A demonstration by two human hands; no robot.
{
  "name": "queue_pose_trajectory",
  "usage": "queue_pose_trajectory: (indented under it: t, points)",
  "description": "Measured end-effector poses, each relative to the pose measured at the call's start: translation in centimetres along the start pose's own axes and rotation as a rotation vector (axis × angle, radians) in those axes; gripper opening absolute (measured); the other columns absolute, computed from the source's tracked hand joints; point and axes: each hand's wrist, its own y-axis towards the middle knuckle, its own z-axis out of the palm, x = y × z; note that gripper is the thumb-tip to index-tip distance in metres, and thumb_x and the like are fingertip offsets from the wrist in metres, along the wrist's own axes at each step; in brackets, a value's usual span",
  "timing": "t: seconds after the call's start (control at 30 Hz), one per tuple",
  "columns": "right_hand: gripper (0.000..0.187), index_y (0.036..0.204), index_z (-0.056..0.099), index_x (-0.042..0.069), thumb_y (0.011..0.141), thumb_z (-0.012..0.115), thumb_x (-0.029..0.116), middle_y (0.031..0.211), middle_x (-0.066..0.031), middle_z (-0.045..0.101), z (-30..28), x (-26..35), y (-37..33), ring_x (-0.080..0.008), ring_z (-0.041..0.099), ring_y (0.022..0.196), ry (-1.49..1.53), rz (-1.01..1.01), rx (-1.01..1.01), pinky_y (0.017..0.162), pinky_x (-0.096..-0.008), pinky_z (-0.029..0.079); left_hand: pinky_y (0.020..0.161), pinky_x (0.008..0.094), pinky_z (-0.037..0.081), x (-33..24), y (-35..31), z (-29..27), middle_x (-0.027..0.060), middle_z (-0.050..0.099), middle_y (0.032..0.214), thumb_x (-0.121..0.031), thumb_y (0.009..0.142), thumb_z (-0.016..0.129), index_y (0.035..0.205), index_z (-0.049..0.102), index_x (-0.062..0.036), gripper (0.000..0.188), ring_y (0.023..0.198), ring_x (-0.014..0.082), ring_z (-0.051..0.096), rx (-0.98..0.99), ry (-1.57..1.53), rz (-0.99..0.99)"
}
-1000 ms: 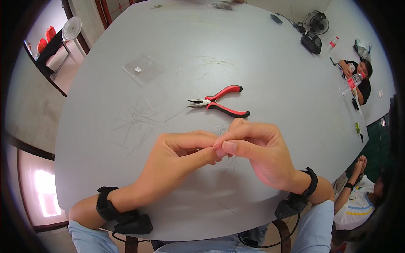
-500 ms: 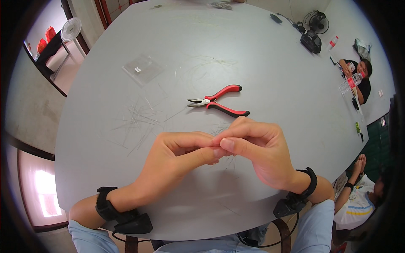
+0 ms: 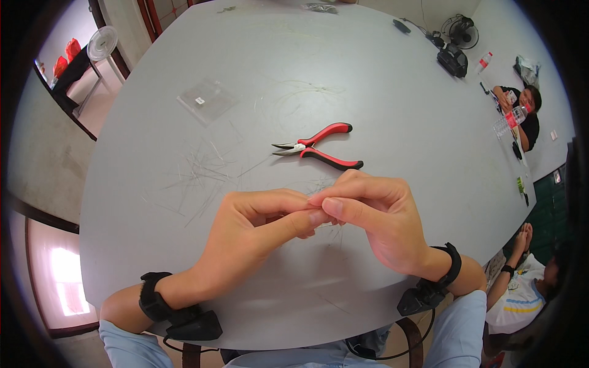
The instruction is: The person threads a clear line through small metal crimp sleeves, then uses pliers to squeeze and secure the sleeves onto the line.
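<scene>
My left hand [image 3: 254, 224] and my right hand [image 3: 383, 224] meet fingertip to fingertip above the near part of the table. Both are pinched closed, and whatever lies between the tips is too small or hidden to name. Just beyond them lie long-nose pliers [image 3: 313, 147] with red and black handles, jaws spread and pointing left. Left of the pliers is a loose scatter of thin metal pins or wire pieces [image 3: 199, 172]. Another small bunch of thin pieces [image 3: 319, 185] lies partly hidden behind my fingers.
A clear flat plastic bag [image 3: 207, 101] lies at the left beyond the scatter. Fine pale strands [image 3: 313, 89] curl behind the pliers. A black device [image 3: 452, 61], a fan [image 3: 460, 32] and plastic bottles [image 3: 511, 121] are far right. Two other people sit along the right side.
My fingertips have shifted very slightly, with the left thumb tip rising a little toward the right thumb. The pliers and the scattered pieces stay where they were.
</scene>
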Motion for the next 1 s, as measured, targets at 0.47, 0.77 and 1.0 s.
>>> queue_pose_trajectory:
  t: [0.47, 0.77, 1.0]
  points:
    - [0.018, 0.104, 0.061, -0.003, 0.088, 0.059, 0.007, 0.092, -0.0045, 0.063, -0.4, 0.6, 0.3, -0.0071, 0.055, 0.080, -0.054, 0.006, -0.088, 0.069, -0.0220, 0.044, 0.069, 0.0267, 0.045, -0.1, 0.0, 0.3, 0.0118, 0.066, 0.087, -0.005, 0.084, 0.061, 0.086, 0.069, 0.0032, 0.012, 0.075, 0.0142, 0.057, -0.026, 0.069, 0.089]
    - [0.012, 0.094, 0.062, -0.002, 0.088, 0.061, 0.007, 0.087, -0.0034, 0.062, -0.8, 0.1, 0.3, -0.0084, 0.056, 0.079, -0.066, 0.006, -0.029, 0.069, -0.0226, 0.044, 0.070, 0.0271, 0.046, -0.4, 0.0, 0.4, 0.0122, 0.066, 0.088, -0.005, 0.083, 0.060, 0.085, 0.068, 0.0036, 0.012, 0.075, 0.0143, 0.057, 0.004, 0.045, 0.042]
    - [0.011, 0.093, 0.063, -0.003, 0.087, 0.061, 0.006, 0.085, -0.0038, 0.062, -0.6, 0.3, 0.3, -0.0092, 0.056, 0.078, -0.029, 0.001, -0.037, 0.069, -0.0231, 0.045, 0.071, 0.0274, 0.046, -0.3, 0.0, 0.4, 0.0124, 0.065, 0.088, -0.004, 0.083, 0.061, 0.085, 0.067, 0.0035, 0.010, 0.076, 0.0140, 0.057, 0.011, 0.030, 0.012]
